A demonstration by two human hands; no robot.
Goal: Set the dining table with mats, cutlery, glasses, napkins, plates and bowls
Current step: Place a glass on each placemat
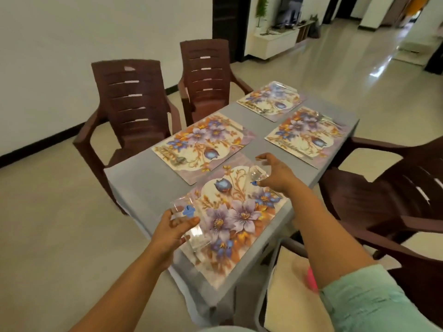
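My left hand (176, 227) is gripping a clear glass (185, 220) upright over the near mat (236, 220)'s left edge; my right hand (275, 174), nearer the mat's far corner, is holding a second glass (257, 174), tilted leftward.

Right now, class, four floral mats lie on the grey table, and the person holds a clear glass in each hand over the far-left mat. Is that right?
Not quite. The head view shows the left hand and right hand each holding a clear glass over the nearest mat, not the far-left one. Four floral mats on the grey table is correct.
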